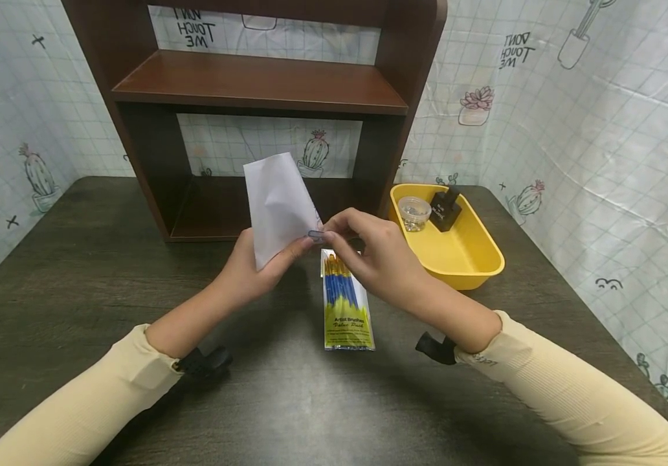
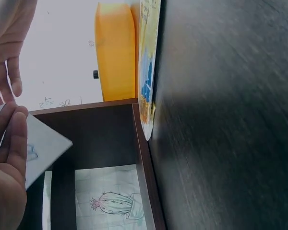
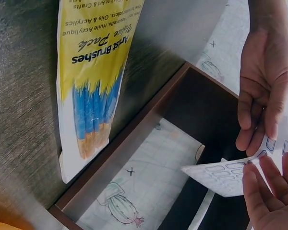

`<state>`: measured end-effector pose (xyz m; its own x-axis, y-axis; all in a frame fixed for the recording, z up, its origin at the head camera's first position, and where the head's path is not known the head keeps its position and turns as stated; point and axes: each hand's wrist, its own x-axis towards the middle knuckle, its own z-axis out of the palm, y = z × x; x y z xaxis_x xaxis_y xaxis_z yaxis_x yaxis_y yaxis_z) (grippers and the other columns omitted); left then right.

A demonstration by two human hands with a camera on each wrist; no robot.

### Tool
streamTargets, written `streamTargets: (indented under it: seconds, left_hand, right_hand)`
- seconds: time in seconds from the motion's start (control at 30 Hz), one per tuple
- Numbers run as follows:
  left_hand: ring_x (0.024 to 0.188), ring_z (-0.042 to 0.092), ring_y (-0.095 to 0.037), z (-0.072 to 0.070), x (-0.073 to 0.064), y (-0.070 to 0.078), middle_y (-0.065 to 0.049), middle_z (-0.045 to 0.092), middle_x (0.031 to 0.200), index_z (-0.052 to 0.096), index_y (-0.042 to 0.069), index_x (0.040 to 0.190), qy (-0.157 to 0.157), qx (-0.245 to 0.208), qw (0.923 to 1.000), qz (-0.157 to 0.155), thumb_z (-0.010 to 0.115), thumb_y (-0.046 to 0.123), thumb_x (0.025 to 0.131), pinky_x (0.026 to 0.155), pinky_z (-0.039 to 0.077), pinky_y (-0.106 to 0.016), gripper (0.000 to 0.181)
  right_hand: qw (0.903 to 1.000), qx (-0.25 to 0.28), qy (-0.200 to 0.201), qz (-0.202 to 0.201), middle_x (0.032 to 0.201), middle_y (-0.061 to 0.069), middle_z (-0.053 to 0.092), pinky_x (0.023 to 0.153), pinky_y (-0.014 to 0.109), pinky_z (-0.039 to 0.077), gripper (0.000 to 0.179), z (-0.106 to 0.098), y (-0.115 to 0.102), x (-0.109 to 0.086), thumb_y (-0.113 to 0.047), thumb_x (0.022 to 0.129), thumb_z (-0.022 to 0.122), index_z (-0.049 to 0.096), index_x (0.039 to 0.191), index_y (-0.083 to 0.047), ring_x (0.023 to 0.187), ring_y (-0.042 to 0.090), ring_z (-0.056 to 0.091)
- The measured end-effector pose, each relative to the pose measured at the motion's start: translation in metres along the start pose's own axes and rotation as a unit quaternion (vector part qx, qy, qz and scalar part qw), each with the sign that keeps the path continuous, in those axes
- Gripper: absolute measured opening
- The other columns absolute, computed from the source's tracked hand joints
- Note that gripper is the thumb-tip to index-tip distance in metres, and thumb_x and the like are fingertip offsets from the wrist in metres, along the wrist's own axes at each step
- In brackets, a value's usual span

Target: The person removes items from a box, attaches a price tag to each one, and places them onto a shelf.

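My left hand [image 1: 252, 264] holds a white sheet [image 1: 278, 200] up off the table, thumb along its lower right edge. In the right wrist view the sheet's other face [image 3: 223, 176] carries several outlined shapes, like a sticker sheet. At that edge the thumb and fingers of my right hand [image 1: 382, 252] pinch a small, see-through piece with a dark outline [image 1: 316, 236], close to the left thumb. Below the hands a pack of artist brushes [image 1: 348, 317] lies on the table, with blue handles and a yellow-green label.
A dark brown shelf [image 1: 261, 81] stands behind the hands. At the right is a yellow tray [image 1: 476, 252] with a small clear round tub [image 1: 414, 212] and a black box [image 1: 445, 210] inside. The dark wood table [image 1: 77, 278] reaches to walls covered in cactus-print sheeting.
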<state>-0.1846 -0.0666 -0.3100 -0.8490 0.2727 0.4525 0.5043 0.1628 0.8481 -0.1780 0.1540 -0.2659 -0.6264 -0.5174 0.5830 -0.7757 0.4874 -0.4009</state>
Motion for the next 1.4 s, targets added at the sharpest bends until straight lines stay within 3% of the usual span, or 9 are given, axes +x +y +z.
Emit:
streamTargets:
  seconds: [0.2, 0.4, 0.47, 0.57, 0.73, 0.93, 1.1, 1.23, 1.4]
  left_hand:
    - [0.102, 0.073, -0.011, -0.006, 0.002, 0.000, -0.022, 0.069, 0.123, 0.054, -0.001, 0.134, 0.001, -0.077, 0.9969, -0.015, 0.067, 0.003, 0.100, 0.090, 0.061, -0.029, 0.037]
    - [0.087, 0.075, -0.003, -0.034, 0.005, -0.006, -0.026, 0.073, 0.116, 0.058, -0.007, 0.130, 0.045, -0.020, 0.9986, 0.021, 0.060, 0.003, 0.104, 0.079, 0.060, -0.021, 0.028]
    - [0.084, 0.076, -0.005, -0.046, 0.005, -0.009, -0.021, 0.077, 0.108, 0.064, -0.009, 0.126, 0.048, -0.005, 0.9988, -0.001, 0.061, 0.007, 0.105, 0.077, 0.060, -0.020, 0.027]
    - [0.081, 0.077, -0.009, -0.062, 0.001, -0.014, -0.006, 0.080, 0.090, 0.067, -0.013, 0.118, 0.020, -0.021, 0.9963, -0.081, 0.061, 0.013, 0.106, 0.077, 0.062, -0.022, 0.030]
    - [0.083, 0.078, -0.011, -0.084, -0.003, -0.023, 0.006, 0.078, 0.082, 0.063, -0.017, 0.114, -0.079, -0.054, 0.9720, -0.214, 0.060, 0.017, 0.107, 0.081, 0.063, -0.028, 0.035]
    - [0.084, 0.077, -0.012, -0.099, -0.006, -0.027, 0.001, 0.076, 0.084, 0.061, -0.012, 0.113, -0.164, -0.053, 0.9394, -0.296, 0.058, 0.019, 0.108, 0.081, 0.063, -0.028, 0.031]
    - [0.077, 0.073, -0.013, -0.101, -0.008, -0.029, -0.001, 0.073, 0.080, 0.061, -0.007, 0.110, -0.199, -0.032, 0.9209, -0.334, 0.057, 0.020, 0.108, 0.075, 0.061, -0.027, 0.027]
    - [0.070, 0.070, -0.013, -0.100, -0.009, -0.035, 0.000, 0.069, 0.072, 0.067, -0.003, 0.097, -0.227, 0.062, 0.9116, -0.337, 0.059, 0.021, 0.107, 0.069, 0.060, -0.028, 0.027]
    - [0.061, 0.067, -0.012, -0.096, -0.012, -0.044, -0.001, 0.066, 0.064, 0.070, 0.000, 0.083, -0.230, 0.170, 0.9025, -0.322, 0.065, 0.020, 0.103, 0.063, 0.059, -0.028, 0.029]
  right_hand:
    - [0.9996, 0.009, 0.003, 0.026, 0.096, 0.006, 0.076, 0.076, 0.028, 0.060, 0.008, 0.000, 0.002, -0.001, -0.008, 0.100, 0.069, 0.069, 0.106, -0.003, 0.082, 0.013, 0.066]
    - [0.9989, 0.005, 0.014, 0.046, 0.093, 0.005, 0.072, 0.071, 0.026, 0.053, 0.007, -0.004, 0.006, -0.005, -0.011, 0.102, 0.068, 0.069, 0.104, -0.005, 0.079, 0.012, 0.058]
    - [0.9985, 0.004, 0.016, 0.052, 0.092, 0.004, 0.071, 0.067, 0.024, 0.048, 0.006, -0.006, 0.008, -0.007, -0.011, 0.102, 0.068, 0.069, 0.103, -0.005, 0.076, 0.012, 0.055]
    - [0.9975, 0.011, 0.023, 0.066, 0.091, 0.004, 0.071, 0.065, 0.021, 0.045, 0.005, -0.011, 0.012, -0.010, -0.010, 0.101, 0.069, 0.069, 0.102, -0.005, 0.075, 0.013, 0.053]
    - [0.9953, 0.020, 0.021, 0.093, 0.092, 0.006, 0.071, 0.066, 0.020, 0.045, 0.005, -0.015, 0.019, -0.015, -0.010, 0.100, 0.070, 0.069, 0.101, -0.005, 0.075, 0.015, 0.054]
    - [0.9906, 0.024, 0.003, 0.135, 0.091, 0.007, 0.071, 0.066, 0.020, 0.047, 0.006, -0.018, 0.026, -0.019, -0.011, 0.101, 0.069, 0.070, 0.100, -0.005, 0.075, 0.018, 0.058]
    - [0.9870, 0.033, -0.020, 0.156, 0.092, 0.009, 0.071, 0.068, 0.020, 0.049, 0.008, -0.018, 0.029, -0.021, -0.013, 0.101, 0.069, 0.070, 0.101, -0.005, 0.076, 0.019, 0.060]
    - [0.9827, 0.036, -0.046, 0.176, 0.093, 0.011, 0.072, 0.067, 0.020, 0.048, 0.010, -0.017, 0.031, -0.023, -0.014, 0.101, 0.069, 0.071, 0.102, -0.004, 0.076, 0.018, 0.058]
    - [0.9788, 0.040, -0.063, 0.191, 0.092, 0.009, 0.072, 0.065, 0.023, 0.046, 0.010, -0.016, 0.033, -0.025, -0.015, 0.101, 0.070, 0.071, 0.102, -0.005, 0.076, 0.018, 0.056]
